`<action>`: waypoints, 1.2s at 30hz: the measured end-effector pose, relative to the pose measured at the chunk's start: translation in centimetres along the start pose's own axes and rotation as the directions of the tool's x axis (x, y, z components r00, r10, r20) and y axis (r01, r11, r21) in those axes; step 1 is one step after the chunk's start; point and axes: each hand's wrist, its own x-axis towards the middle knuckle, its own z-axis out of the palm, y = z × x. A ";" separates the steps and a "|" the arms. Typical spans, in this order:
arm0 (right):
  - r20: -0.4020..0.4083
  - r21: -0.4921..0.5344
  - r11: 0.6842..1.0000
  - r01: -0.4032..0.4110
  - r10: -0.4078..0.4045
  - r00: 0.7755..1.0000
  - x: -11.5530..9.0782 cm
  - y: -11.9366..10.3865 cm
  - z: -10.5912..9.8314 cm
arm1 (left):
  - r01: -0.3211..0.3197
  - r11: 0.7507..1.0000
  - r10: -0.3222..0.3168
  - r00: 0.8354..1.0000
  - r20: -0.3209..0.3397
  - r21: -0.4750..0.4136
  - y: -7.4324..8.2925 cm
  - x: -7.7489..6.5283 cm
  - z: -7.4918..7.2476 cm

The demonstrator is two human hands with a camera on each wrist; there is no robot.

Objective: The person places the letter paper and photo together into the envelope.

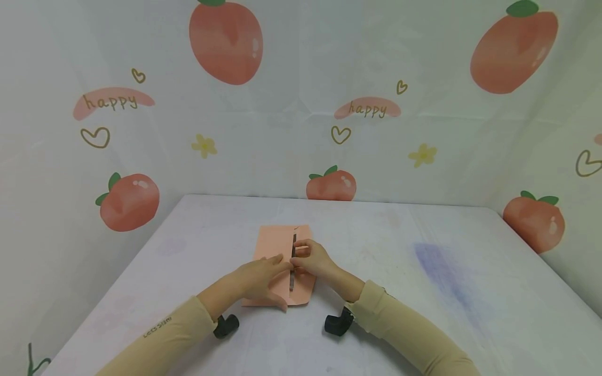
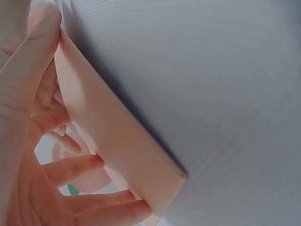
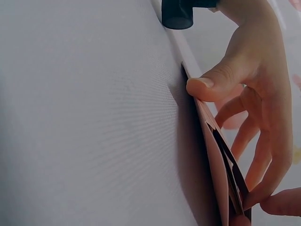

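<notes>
A pink paper folder lies on the table, with a dark strip showing along the gap between its two flaps. My left hand rests across the left flap, fingers spread, the thumb at the near edge. In the left wrist view its fingertips touch the pink paper. With curled fingers, my right hand pinches the folder at the edge of the gap, over the dark strip. Dark layers show between the raised pink edges in the right wrist view. What the dark piece is, I cannot tell.
A white table reaches back to a white curtain printed with fruit and hearts. A bluish smudge marks the table's right side. Black camera mounts hang below both wrists.
</notes>
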 end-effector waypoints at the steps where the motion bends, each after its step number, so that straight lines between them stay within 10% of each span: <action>1: 0.000 0.000 1.000 0.001 -0.001 1.000 0.0 0.0 0.0 | -0.004 1.000 0.004 1.000 -0.002 0.001 0.0 0.0 0.0; 36: 0.059 -0.030 0.999 0.010 -0.009 0.998 -0.4 -0.5 -1.3 | 0.035 0.999 -0.036 0.999 0.010 0.037 -0.2 -0.1 0.2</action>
